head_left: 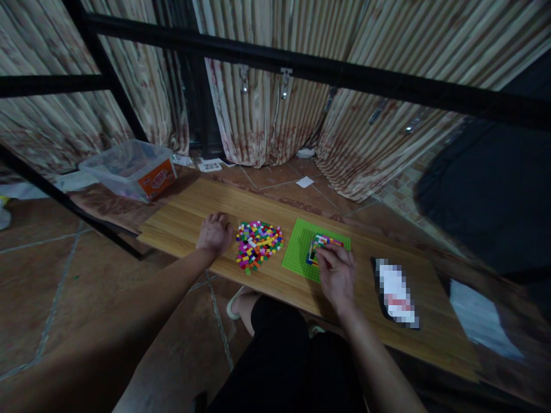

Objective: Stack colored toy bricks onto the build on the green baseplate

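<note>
My left hand (215,234) rests on the wooden board, palm down, with its fingers loosely spread and nothing visible in them. Just right of it lies a heap of small multicoloured toy bricks (259,244). Farther right, a bright green studded baseplate (297,252) carries a low square brick build (321,238) with walls in mixed colours. Over the near right part of this build, my right hand (338,272) has thumb and forefinger pinched together. Whatever sits between those fingertips is too small to make out, and the hand covers part of the build.
A phone-like dark object (381,295) with a blurred-out face lies on the board's right. Beyond the left end stands a clear plastic bin (124,166) with an orange label. A black metal bar (267,60) crosses ahead, before striped curtains (258,115). White paper (486,318) lies far right.
</note>
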### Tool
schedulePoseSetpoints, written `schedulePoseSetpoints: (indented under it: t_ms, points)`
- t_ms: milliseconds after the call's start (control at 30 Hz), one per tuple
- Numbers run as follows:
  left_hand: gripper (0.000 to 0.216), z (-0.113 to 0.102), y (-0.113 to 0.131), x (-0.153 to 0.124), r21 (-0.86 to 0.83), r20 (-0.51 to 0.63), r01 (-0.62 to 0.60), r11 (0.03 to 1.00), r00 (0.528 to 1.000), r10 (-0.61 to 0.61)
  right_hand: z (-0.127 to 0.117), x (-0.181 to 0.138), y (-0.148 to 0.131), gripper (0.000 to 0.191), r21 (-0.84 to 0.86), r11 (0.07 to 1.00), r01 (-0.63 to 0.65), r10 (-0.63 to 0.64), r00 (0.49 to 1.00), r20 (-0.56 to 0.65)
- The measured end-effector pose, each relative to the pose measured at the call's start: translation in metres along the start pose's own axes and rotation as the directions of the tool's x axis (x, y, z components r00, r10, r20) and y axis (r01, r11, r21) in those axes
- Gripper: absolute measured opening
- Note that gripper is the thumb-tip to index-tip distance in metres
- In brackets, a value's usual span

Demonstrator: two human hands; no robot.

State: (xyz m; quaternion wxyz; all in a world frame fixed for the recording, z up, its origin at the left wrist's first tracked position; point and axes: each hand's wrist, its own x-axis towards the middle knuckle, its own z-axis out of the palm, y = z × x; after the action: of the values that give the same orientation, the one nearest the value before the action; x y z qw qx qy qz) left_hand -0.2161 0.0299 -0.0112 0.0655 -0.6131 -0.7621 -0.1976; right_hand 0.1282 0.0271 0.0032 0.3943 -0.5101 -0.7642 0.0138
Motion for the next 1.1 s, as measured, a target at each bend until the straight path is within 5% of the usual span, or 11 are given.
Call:
schedulePoseSetpoints:
  t_ms: [567,1100]
  points:
    - [0.032,-0.0005,0.0011,0.0000,-0.019,0.012,0.009,1.000,1.000,-0.009,0.0001,-0.0050,-0.0026,0.027,-0.201,0.967,0.154,-0.156,0.988,0.009]
    - [0.035,-0.0022,0.0026,0.0012,-0.008,0.034,0.024,1.000,0.999,-0.023,-0.0068,-0.0056,-0.0068,0.032,-0.207,0.969,0.137,-0.119,0.988,0.095]
